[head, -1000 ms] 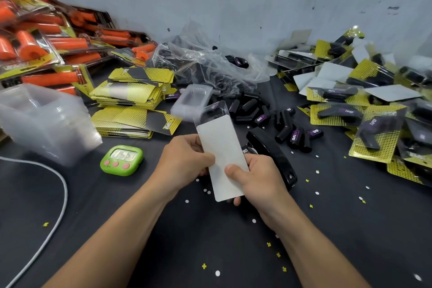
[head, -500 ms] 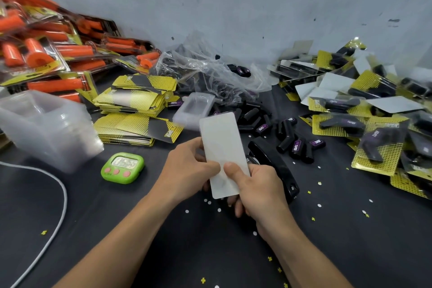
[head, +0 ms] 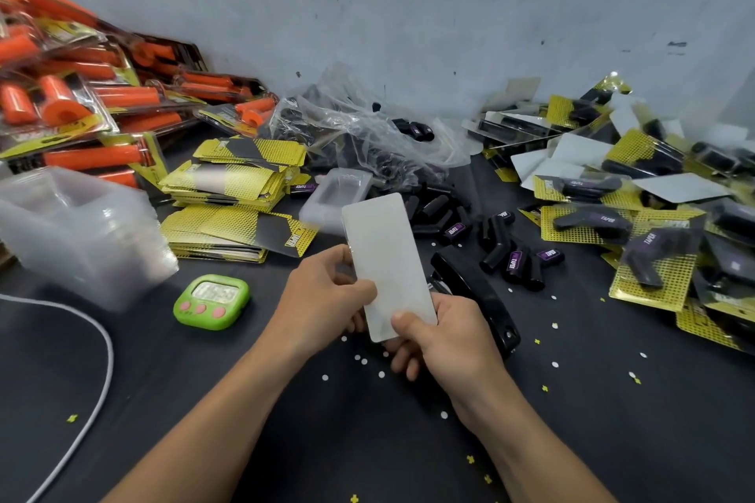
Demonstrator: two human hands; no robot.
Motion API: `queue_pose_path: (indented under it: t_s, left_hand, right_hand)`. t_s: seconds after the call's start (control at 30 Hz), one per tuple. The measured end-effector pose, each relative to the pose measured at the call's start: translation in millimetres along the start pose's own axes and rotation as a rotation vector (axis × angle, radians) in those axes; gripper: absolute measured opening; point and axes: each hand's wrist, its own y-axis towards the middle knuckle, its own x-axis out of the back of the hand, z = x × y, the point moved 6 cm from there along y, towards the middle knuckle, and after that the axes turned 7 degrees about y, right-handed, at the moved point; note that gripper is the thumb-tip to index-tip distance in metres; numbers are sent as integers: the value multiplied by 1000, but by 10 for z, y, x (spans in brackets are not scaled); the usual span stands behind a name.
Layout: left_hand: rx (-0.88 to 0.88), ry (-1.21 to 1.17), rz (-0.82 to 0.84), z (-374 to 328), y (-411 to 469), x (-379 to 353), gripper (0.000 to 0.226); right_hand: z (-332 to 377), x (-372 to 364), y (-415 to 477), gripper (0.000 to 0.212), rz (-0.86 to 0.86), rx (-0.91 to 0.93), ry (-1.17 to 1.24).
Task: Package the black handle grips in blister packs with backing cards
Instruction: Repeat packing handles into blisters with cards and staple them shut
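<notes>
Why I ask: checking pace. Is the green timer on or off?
On: the green timer shows dark digits on its display, too blurred to read.

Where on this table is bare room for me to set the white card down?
Bare table lies near you: left, below the green timer, beside the white cable; right, below the stapler, before the finished packs, only paper dots. Crowded behind: card stacks, loose grips.

White blank card back point(head: 388, 265), yellow dotted backing cards with black corners point(head: 241, 180), black grips with purple labels point(head: 512, 257), orange grips point(head: 94, 155), lime-green timer with pink buttons point(head: 210, 301), black table point(head: 286, 441).
</notes>
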Motion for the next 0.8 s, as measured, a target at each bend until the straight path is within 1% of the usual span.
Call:
queue_pose_path:
  t_s: [0.07,0.13,0.2,0.27,0.37,0.43,0.47,0.5,0.53,0.57,0.6,0.63,0.67,0.73,0.8]
  left_hand:
    - [-5,27,7,0,-8,-21,29]
    - [-24,114,4,-1,-19,-38,35]
    - [-58,210,-15,-23,-31,-40,43]
    - [-110,246,-16,-61,-37,-43,52]
    - [-156,205,84,-77,-36,-91,63]
    - [-177,166,144,-80,-52,-112,67]
    - [-173,167,127,-77,-46,-98,70]
    - [-162,172,64,-74,-38,-59,74]
    - [-144,155,-36,-72,-31,1,74]
    - [-122,95,-138,-71,-36,62,66]
    - [-93,-16,-198,-60,-49,92,55]
    - [-65,-126,-201,-51,-62,76,45]
    - [-42,-193,-156,-49,-75,19,39]
    - [-20,-149,-42,-61,-100,-103,34]
    - [12,-44,-39,-35,-68,-129,31]
  right_hand:
    - [4,2,-7,15,-18,8,-4]
    - [22,6,-23,14,-42,28,-14]
    - [53,10,-51,14,-69,75,-58]
    - [98,1,-80,16,-98,133,-118]
    - [157,-4,-107,21,-150,195,-171]
    - [210,19,-128,20,-227,251,-228]
    - [248,34,-143,19,-280,299,-282]
    - [291,48,-167,17,-340,357,-351]
    - [328,64,-192,18,-394,416,-426]
    - [354,67,-206,20,-434,459,-485]
    - [366,57,-215,25,-448,491,-540]
    - [371,40,-218,29,-453,510,-621]
    - [389,-2,-228,32,-449,552,-747]
    - [420,-164,-269,28,-380,665,-999]
    - [410,-282,-289,22,-291,697,-1114]
